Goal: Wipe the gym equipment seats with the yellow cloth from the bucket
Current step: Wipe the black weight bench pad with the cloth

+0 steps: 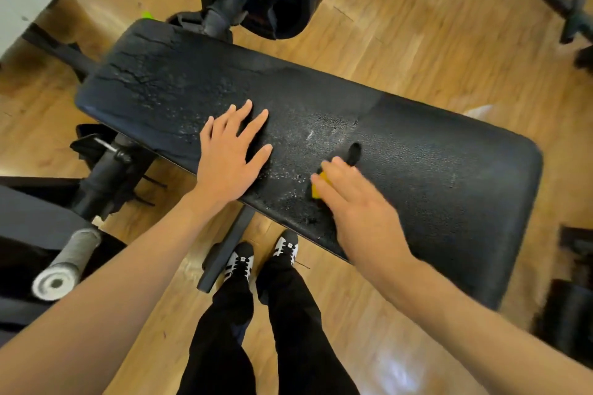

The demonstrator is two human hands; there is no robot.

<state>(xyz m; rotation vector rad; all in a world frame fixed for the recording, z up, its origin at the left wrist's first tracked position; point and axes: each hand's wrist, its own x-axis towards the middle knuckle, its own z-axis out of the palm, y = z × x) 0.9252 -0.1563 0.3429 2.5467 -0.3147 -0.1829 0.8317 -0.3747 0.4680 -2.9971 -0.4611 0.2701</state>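
The right hand [359,205] lies flat on top of the yellow cloth [317,187], pressing it down on the black seat [449,170]. Only a small yellow bit peeks out by the fingers — the hand hides the rest. The cloth sits near the front edge of the seat. The left hand [229,155] is spread wide and rests flat on the seat, just beside the right one — it holds nothing. The seat top looks cracked and worn.
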